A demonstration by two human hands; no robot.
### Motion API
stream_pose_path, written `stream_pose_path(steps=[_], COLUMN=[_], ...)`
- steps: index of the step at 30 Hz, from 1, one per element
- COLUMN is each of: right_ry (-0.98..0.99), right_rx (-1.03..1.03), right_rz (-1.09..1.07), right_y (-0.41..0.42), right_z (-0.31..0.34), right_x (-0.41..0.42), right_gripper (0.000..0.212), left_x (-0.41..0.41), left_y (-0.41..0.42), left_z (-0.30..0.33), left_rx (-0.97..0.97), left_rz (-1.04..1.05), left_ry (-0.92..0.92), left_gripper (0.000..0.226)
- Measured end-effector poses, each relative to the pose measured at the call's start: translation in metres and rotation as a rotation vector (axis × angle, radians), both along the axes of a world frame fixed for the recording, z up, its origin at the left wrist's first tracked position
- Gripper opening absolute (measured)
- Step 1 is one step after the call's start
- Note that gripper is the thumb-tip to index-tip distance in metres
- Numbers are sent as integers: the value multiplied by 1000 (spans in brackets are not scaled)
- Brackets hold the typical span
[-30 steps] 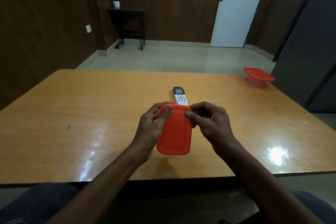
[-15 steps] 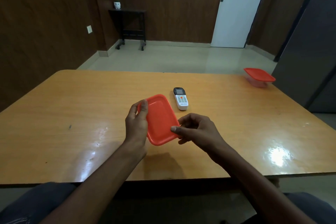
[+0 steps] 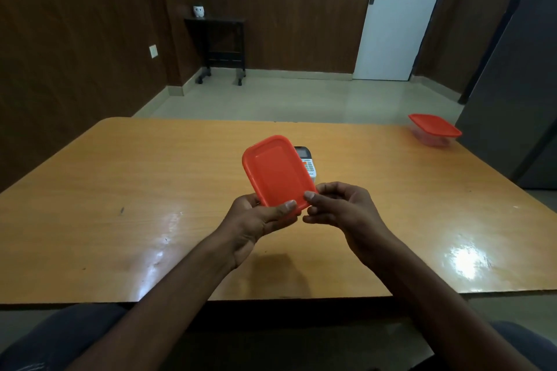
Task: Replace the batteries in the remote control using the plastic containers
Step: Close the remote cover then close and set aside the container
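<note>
An orange plastic lid (image 3: 276, 171) is held tilted up above the wooden table (image 3: 135, 178), its far end raised. My left hand (image 3: 256, 221) grips the lid's near edge, thumb on top. My right hand (image 3: 346, 208) pinches the near right corner with thumb and curled fingers. The white remote control (image 3: 308, 163) lies on the table just behind the lid, half hidden by it. I cannot see any container body under the lid, and no batteries show.
A second clear container with an orange lid (image 3: 434, 129) stands at the table's far right corner. A grey cabinet (image 3: 512, 99) rises beside that edge. My knees sit under the table's near edge.
The lid has been turned from a sideways tilt to a lengthwise one pointing away from me. My left hand shifted from its far side to its near edge, and my right hand closed on the corner.
</note>
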State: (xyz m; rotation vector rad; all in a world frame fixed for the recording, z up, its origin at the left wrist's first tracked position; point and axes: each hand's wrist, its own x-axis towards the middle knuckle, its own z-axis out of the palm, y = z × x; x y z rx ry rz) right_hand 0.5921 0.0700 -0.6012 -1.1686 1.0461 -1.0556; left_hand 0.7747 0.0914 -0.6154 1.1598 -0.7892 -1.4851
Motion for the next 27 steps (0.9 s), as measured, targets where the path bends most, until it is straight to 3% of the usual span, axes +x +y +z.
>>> stream_pose_path(steps=[9, 15, 22, 27], right_ry=[15, 178, 295, 245], right_rx=[-3, -9, -259, -139], right_rz=[8, 77, -13, 24], right_y=[0, -5, -12, -6], right_z=[-1, -8, -18, -28], right_x=[1, 10, 35, 85], right_gripper=[37, 33, 13, 17], left_x=[-2, 16, 41, 86], left_y=[-1, -5, 9, 26], left_z=[-4, -1, -8, -9], left_rx=[-30, -53, 1, 20], left_rz=[-1, 147, 138, 210], left_ry=[14, 11, -126, -215], left_gripper=[68, 39, 55, 53])
